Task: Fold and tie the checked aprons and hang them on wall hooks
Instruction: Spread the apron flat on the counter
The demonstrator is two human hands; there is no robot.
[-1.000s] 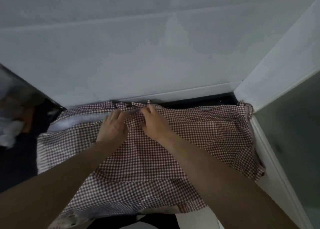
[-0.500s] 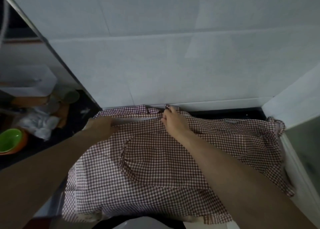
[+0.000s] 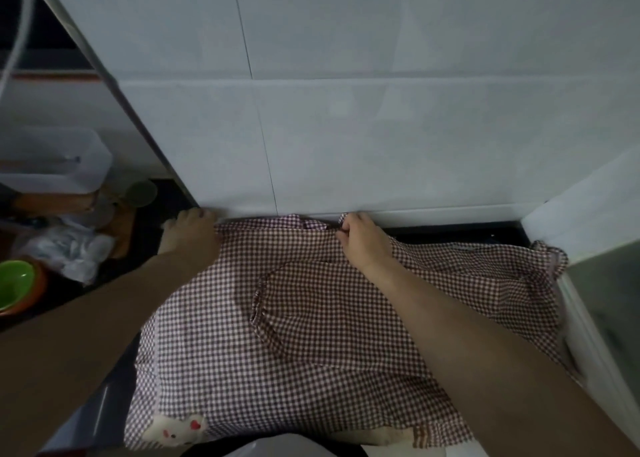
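A brown-and-white checked apron (image 3: 304, 346) lies spread on a dark counter (image 3: 450, 232) against the white tiled wall. A white rabbit patch (image 3: 175, 428) shows at its near left corner. My left hand (image 3: 189, 233) holds the apron's far left edge, fingers curled over the cloth by the wall. My right hand (image 3: 362, 238) pinches the far top edge near the middle, where the fabric bunches. Both forearms stretch across the apron. No wall hook is in view.
At the left stand a green bowl (image 3: 15, 285) inside an orange one, a crumpled clear plastic bag (image 3: 71, 249) and a white container (image 3: 52, 160). A white wall and a frosted panel (image 3: 609, 304) close in the right side.
My left hand slid left along the apron's top edge, away from my right hand, stretching the edge along the wall. The view turned left, showing the bowl and container.
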